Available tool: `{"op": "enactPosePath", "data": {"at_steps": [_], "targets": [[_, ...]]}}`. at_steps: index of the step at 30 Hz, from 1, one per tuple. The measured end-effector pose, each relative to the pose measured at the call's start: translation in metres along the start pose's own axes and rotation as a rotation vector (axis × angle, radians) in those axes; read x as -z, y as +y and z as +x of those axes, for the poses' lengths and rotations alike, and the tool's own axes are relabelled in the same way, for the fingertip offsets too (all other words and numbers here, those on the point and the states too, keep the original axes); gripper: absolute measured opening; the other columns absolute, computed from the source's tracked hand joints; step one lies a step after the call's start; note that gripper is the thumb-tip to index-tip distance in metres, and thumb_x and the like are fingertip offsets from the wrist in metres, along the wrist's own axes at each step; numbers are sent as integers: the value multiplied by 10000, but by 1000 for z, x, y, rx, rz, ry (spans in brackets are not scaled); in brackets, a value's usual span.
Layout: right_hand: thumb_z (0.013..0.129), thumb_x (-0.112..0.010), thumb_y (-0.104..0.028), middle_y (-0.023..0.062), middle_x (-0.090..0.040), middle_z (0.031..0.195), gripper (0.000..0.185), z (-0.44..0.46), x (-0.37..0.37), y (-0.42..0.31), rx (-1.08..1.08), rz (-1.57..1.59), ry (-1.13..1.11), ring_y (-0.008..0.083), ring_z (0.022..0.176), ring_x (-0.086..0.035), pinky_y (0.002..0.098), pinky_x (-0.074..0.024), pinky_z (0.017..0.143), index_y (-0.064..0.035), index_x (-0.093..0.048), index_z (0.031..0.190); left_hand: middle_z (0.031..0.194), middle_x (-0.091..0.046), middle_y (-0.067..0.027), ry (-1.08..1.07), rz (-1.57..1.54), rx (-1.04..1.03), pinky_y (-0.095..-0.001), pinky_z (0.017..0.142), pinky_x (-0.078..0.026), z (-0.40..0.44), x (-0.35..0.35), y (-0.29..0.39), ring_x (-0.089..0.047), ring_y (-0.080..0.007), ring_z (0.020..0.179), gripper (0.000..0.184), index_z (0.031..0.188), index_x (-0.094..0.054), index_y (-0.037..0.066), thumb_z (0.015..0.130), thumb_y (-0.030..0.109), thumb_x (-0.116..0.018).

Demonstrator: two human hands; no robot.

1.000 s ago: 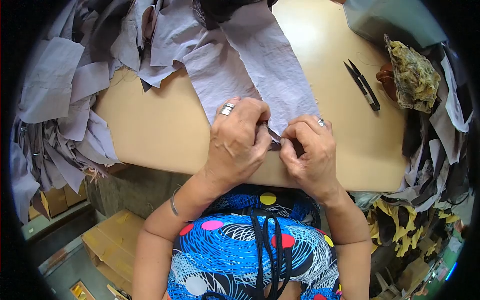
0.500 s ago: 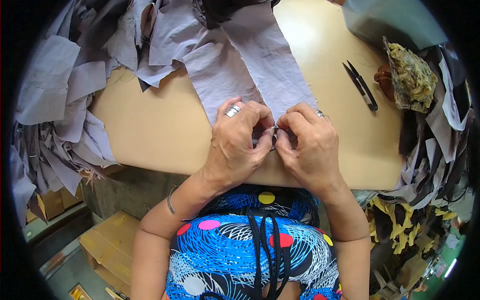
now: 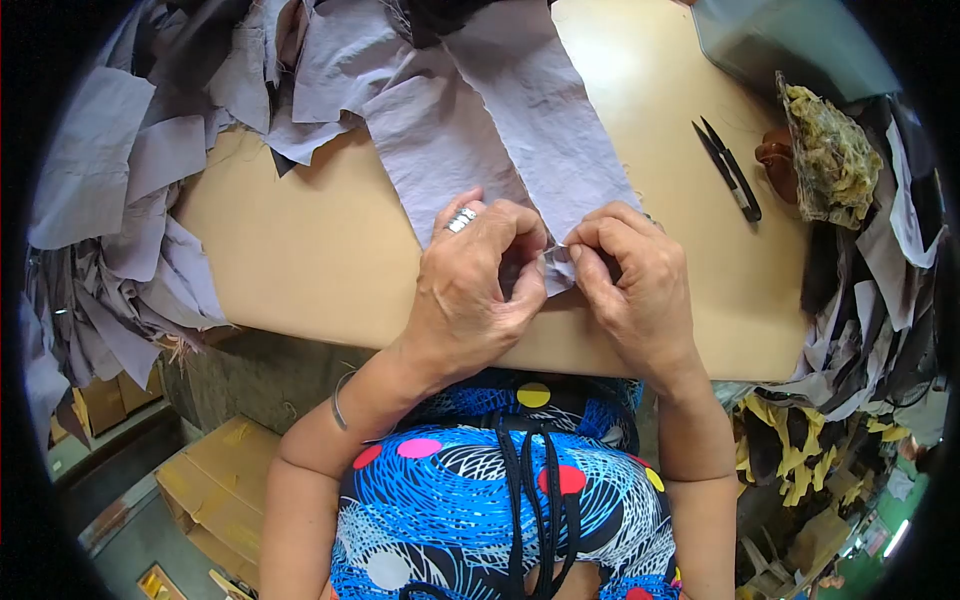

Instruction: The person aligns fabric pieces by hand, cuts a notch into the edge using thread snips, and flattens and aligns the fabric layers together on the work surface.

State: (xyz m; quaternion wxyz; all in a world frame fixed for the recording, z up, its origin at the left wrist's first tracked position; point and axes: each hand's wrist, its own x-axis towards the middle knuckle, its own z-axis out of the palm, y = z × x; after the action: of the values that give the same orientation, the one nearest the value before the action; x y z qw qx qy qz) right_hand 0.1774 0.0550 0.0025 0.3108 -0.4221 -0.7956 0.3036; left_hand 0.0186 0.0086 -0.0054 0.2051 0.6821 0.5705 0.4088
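A long grey-mauve fabric piece [image 3: 545, 120], with a seam or edge running along it, lies on the table and reaches down to my hands. My left hand [image 3: 475, 275], with a wide silver ring, pinches the fabric's near end between thumb and forefinger. My right hand [image 3: 640, 280] is closed in a pinch just to the right, a small gap from the left fingertips. A thin light strand, looking like a thread, spans the gap between the fingertips. The fabric's lower corner hangs beneath the hands; the exact grip points are partly hidden by the fingers.
Black thread snips [image 3: 728, 170] lie on the wooden table [image 3: 300, 250] at the right. Beyond them stand a brown object with a yellowish fibrous clump [image 3: 835, 155] and a translucent bin [image 3: 790, 40]. Heaps of grey fabric pieces [image 3: 90, 160] cover the left side; more cloth hangs at the right edge.
My right hand has moved slightly right, opening a small gap from the left fingertips, with a thin strand showing between them. My left hand has barely moved.
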Motion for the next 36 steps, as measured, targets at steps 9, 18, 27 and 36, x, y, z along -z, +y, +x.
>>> {"op": "enactPosePath", "data": {"at_steps": [9,18,27,36], "targets": [[769,-630,-50,86,-606,760,27,-1,4,0,-31,95,-40,278,689,-583,371,-398,651,-34,-614,754,870,-576,-92,14,2,7,-325,732,-461,1,-1,1,-577,-233,823,68,765,-629,1,718,8,-678],[708,-649,-68,70,-592,763,63,-1,-4,2,73,-59,31,272,672,-576,386,-414,645,-65,-590,729,837,-583,-67,0,36,-42,-370,815,-424,2,-3,-3,-579,-222,819,83,755,-618,21,697,17,-677],[678,-631,-77,86,-557,740,88,0,-15,0,119,-202,93,285,633,-546,395,-418,632,-69,-549,708,863,-591,-42,-1,21,-70,-448,944,-384,3,-4,-5,-589,-217,826,86,702,-561,60,680,28,-638],[765,-589,-72,114,-577,757,30,5,5,4,66,-191,15,320,671,-570,408,-448,644,-55,-565,767,880,-592,-72,-4,9,-51,-429,940,-396,3,-5,-6,-590,-237,835,70,736,-583,40,713,38,-649]]}}
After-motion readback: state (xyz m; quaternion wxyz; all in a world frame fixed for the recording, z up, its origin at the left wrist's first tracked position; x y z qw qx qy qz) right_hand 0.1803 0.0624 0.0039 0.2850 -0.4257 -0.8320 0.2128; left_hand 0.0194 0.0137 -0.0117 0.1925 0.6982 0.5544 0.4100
